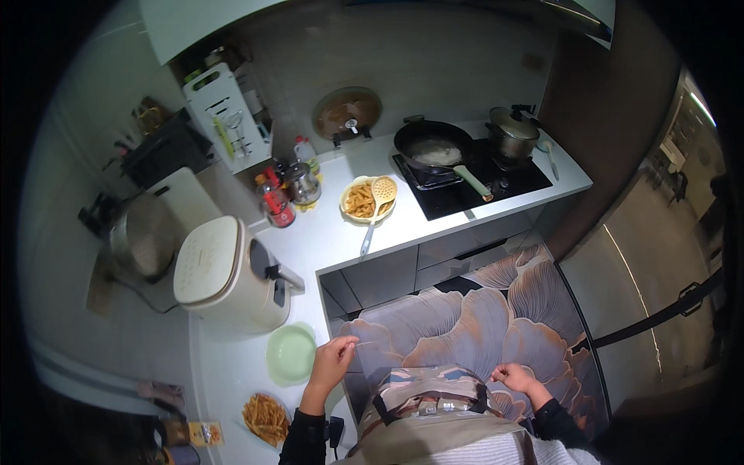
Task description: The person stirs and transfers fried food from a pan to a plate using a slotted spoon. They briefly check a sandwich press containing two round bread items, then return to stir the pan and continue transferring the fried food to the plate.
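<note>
My left hand [333, 361] hangs in the air beside the counter's front edge, its fingers drawn in and nothing visible in them. Nearest to it is a light green bowl [290, 353], which looks empty. A second bowl of fried strips, like French fries [266, 419], stands closer to me. My right hand [514, 378] is low by my apron [433, 401], over the floor mat, loosely curled and seemingly empty. Farther off, a pale bowl [344, 214] holds more fried strips [360, 201]; a slotted skimmer [383, 190] lies across it, handle towards the counter edge.
On the black cooktop [433, 206] stand a frying pan [433, 136] with bubbling or foamy liquid and a lidded pot [514, 136]. An air fryer [232, 285] occupies the left counter. Bottles [276, 203], a glass jug [303, 183] and a pan lid [347, 113] stand by the wall.
</note>
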